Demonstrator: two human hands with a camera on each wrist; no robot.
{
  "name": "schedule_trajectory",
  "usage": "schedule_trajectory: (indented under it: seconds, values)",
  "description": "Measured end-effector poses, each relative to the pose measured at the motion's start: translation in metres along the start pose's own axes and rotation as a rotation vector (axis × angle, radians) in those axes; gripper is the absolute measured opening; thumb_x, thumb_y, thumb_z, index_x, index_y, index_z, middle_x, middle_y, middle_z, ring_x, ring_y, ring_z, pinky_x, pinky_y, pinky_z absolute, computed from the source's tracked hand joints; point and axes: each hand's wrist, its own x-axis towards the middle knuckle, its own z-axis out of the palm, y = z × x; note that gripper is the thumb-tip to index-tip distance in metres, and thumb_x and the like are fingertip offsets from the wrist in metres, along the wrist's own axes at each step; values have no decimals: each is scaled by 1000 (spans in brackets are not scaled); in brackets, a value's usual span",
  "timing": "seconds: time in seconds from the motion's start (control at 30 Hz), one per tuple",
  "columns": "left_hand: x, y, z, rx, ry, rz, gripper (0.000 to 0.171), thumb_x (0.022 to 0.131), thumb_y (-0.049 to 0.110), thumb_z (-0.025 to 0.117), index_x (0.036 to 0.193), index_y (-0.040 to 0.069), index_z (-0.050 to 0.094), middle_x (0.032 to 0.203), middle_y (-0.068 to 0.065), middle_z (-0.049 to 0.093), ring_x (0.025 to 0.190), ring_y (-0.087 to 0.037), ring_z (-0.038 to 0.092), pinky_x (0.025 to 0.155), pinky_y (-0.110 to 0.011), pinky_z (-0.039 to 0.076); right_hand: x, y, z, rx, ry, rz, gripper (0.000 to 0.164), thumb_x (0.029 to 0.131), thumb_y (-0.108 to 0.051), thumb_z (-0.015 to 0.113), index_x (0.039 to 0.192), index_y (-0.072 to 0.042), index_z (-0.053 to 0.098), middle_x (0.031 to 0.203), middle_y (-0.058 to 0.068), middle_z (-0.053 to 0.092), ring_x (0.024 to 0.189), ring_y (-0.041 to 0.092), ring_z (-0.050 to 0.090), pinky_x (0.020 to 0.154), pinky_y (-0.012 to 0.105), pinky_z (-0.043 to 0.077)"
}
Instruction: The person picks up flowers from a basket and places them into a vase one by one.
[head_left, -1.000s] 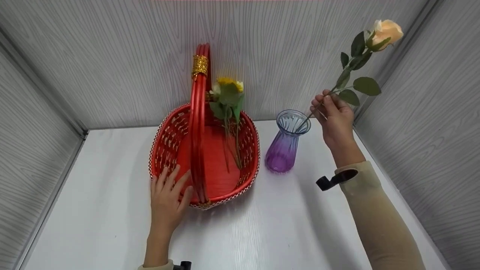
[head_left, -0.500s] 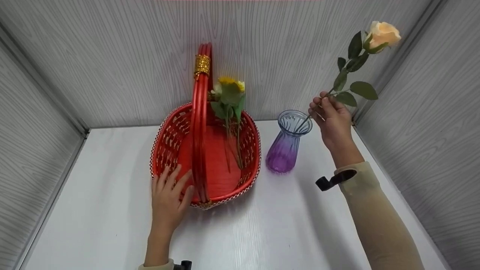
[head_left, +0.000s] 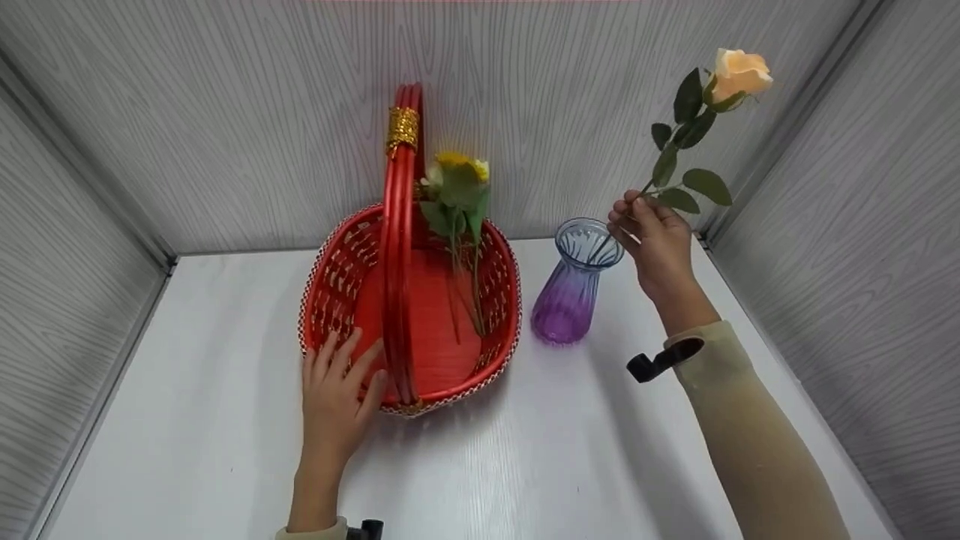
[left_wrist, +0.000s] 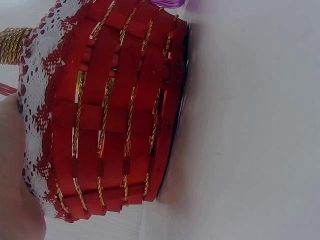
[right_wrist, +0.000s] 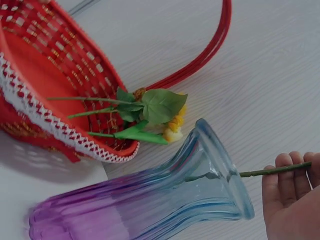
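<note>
Rose point(head_left: 739, 73): one artificial stem, peach-cream bloom half open at the tip, dark green leaves in pairs down a thin green stalk; it slants up toward 1 o'clock from the vase point(head_left: 571, 289), its lower end inside the vase mouth, seen through the glass in the right wrist view. The right hand point(head_left: 652, 240) pinches the stalk just above the rim, fingers curled round it, at 3 o'clock of the vase. Vase: ribbed glass, clear blue at the flared mouth shading to purple at the base, upright on the white table point(head_left: 525, 465), just beside the basket point(head_left: 502, 300) at its 3 o'clock. Basket: red woven, white and red lace trim at the rim, gold strands in the weave, tall red hoop handle point(head_left: 397, 225) with a gold band near the top. Inside it, yellow flowers point(head_left: 459, 169) with green leaves lean against the far wall at 12 o'clock. The left hand point(head_left: 336, 397) rests with fingers spread and straight on the basket rim at 7 o'clock, gripping nothing.
</note>
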Motion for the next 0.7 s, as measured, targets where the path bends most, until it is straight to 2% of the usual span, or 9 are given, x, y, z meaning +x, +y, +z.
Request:
schedule_trajectory:
  seconds: [0.3,0.47,0.6,0.7]
  values:
    - [0,-1,1,-7,-3,-11,43,94,41,59,134,24,65,146,-11,54,143,-37,36,118,-64,14,0,4,3,-128,-42,-12,25,99,-18,60,116,0,61,107,12,65,103,24,65,105,43,48]
    - [-1,-1,1,-11,-6,-13,43,94,41,59,134,24,65,146,-10,54,143,-36,36,118,-64,14,-1,5,2,-172,-13,17,24,97,-17,64,115,-1,63,106,12,65,102,24,66,98,38,53]
    - [-1,-1,1,-11,-6,-12,43,94,41,59,134,24,65,147,-10,54,143,-36,36,118,-64,14,0,5,1,-208,-4,37,27,96,-15,65,117,2,60,105,12,66,98,24,67,94,36,56]
    - [-1,1,-5,-18,-2,-10,43,95,41,58,134,24,65,146,-10,54,143,-36,37,118,-64,15,-5,-2,5,-239,3,52,31,96,-14,66,119,4,58,104,13,67,97,24,67,91,35,57]
